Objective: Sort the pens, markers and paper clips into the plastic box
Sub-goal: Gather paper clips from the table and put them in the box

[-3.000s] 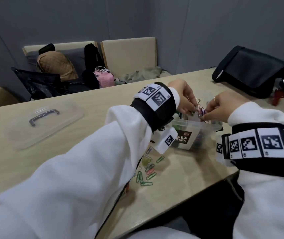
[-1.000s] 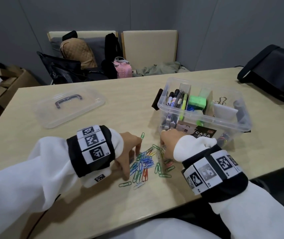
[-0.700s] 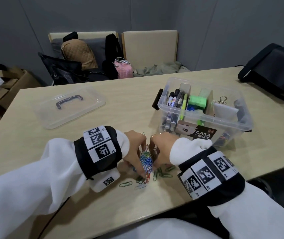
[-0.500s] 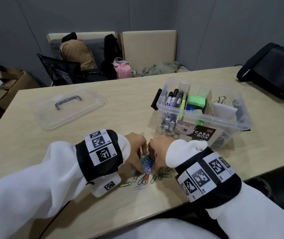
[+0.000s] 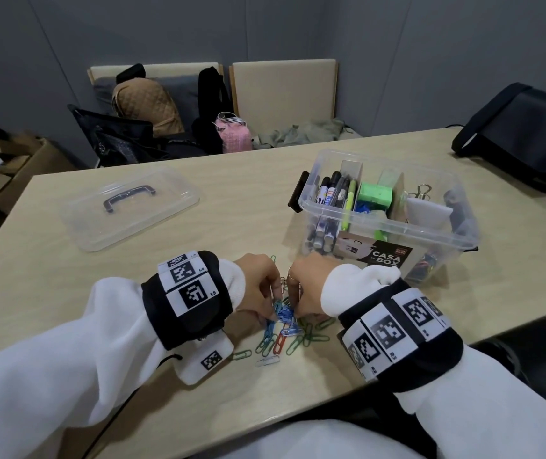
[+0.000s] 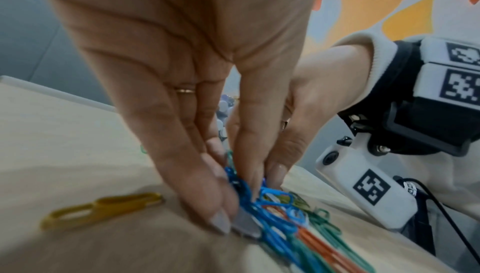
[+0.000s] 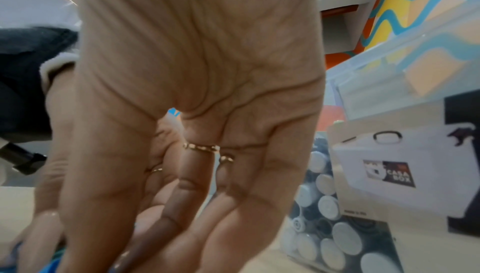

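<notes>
Coloured paper clips [image 5: 285,318] lie heaped near the table's front edge, mostly blue ones on top. My left hand [image 5: 270,293] and right hand [image 5: 298,293] meet over the heap, fingertips down, squeezing a blue bunch between them. The left wrist view shows my left hand [image 6: 239,195] pinching the blue clips [image 6: 259,201] between thumb and fingers, with the right hand [image 6: 272,154] pressed in from behind. Green and red clips [image 5: 301,339] stay flat on the table. The clear plastic box [image 5: 430,231] stands just beyond my right hand, with markers and pens [image 5: 331,193] upright in its left compartment.
The box's clear lid [image 5: 129,210] lies at the back left of the table. A black bag [image 5: 526,134] sits at the far right. One yellow clip [image 6: 101,207] lies apart, left of my left hand. Chairs with bags stand behind the table.
Three seconds ago both hands held clips over the box. They came down to the table either side of the spread clips, then drew together, raking them into a tight heap.
</notes>
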A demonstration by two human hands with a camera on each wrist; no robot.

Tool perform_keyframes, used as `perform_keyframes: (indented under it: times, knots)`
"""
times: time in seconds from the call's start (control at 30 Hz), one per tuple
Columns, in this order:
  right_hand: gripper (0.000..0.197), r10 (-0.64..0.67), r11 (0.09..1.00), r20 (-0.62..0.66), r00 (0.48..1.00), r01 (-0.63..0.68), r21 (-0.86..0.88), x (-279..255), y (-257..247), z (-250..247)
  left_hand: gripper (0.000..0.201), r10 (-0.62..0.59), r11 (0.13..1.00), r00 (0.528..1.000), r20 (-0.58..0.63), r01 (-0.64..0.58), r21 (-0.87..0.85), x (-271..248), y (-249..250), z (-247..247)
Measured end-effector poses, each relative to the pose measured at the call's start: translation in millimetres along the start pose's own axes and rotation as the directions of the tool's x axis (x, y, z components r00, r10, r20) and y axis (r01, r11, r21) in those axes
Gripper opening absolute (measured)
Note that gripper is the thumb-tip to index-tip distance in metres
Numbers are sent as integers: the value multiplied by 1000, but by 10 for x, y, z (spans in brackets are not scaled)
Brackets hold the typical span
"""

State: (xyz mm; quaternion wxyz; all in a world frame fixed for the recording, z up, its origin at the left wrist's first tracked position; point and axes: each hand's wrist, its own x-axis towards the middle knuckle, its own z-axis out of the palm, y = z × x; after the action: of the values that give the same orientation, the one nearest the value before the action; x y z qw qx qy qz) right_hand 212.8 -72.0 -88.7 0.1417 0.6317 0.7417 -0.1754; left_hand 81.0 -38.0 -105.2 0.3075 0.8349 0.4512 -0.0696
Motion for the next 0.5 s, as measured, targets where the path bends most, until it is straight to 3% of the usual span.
perform_keyframes:
  times: [0.3,0.5]
  knots:
    - [19,-7,998,-53,999,11,66,-43,64,-48,16,4,997,998,-57,-8,-77,-35,-35,-36]
    - [6,-28,992,-97,995,40,123,-98,143,-192,18,-1,933,995,-102,-36,-358,-94,-60,-144]
